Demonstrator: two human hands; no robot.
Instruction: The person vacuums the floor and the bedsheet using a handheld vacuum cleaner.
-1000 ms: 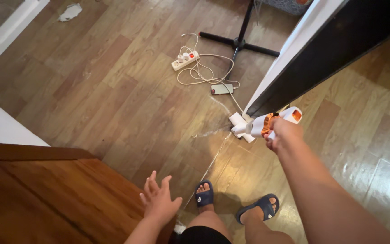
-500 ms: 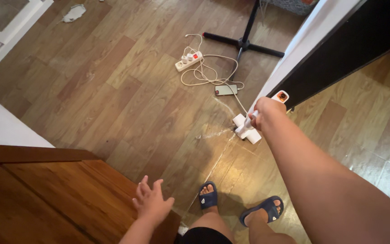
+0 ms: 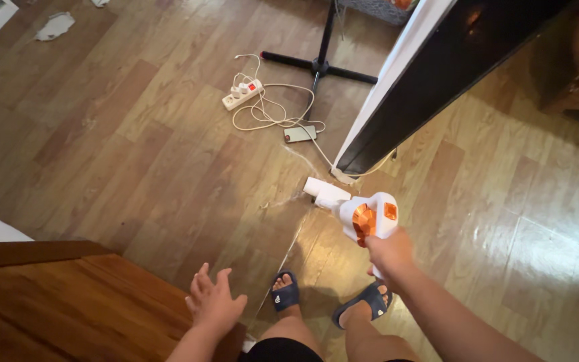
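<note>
Wood floor: bare planks, power strip with cables well ahead of you.
Dark door: stands just beyond vacuum head.
White-orange stick vacuum: angled down so head rides flat on floor near door base.
Your right hand: grip closed around handle for steering.
Your left hand: fingers spread, empty, over wooden furniture edge.
</note>
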